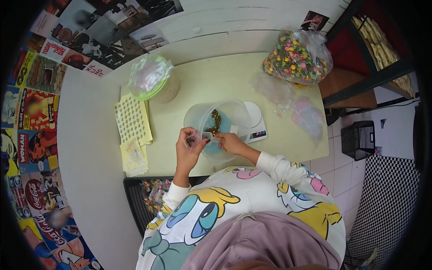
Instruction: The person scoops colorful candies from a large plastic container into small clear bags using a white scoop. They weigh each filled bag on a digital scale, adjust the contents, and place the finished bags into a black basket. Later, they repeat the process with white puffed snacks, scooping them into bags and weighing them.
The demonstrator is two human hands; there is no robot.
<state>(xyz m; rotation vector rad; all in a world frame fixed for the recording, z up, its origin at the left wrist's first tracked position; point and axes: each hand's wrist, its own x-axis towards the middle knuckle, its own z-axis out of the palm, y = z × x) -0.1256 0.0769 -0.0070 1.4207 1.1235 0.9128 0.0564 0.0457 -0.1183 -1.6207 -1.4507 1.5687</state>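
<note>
My left hand (189,148) holds a small clear plastic bag (191,140) with its mouth spread. In my right hand (233,143) is the handle of a translucent plastic scoop (207,135), whose bowl meets the bag at my left thumb. What lies in the bag and scoop is too small to tell. Both hands are over the near rim of a large clear plastic tub (241,111). A small heap of dark bits with coloured pieces (216,119) lies inside the tub. Just right of the tub, partly behind its wall, sits a white digital scale (255,116).
A big clear bag of colourful mix (293,57) stands at the back right, with loose plastic bags (307,116) nearer. Sticker sheets (131,118) and a green-lidded container (152,81) are on the left. Filled packets (155,194) sit in a black basket (133,202) below the table edge.
</note>
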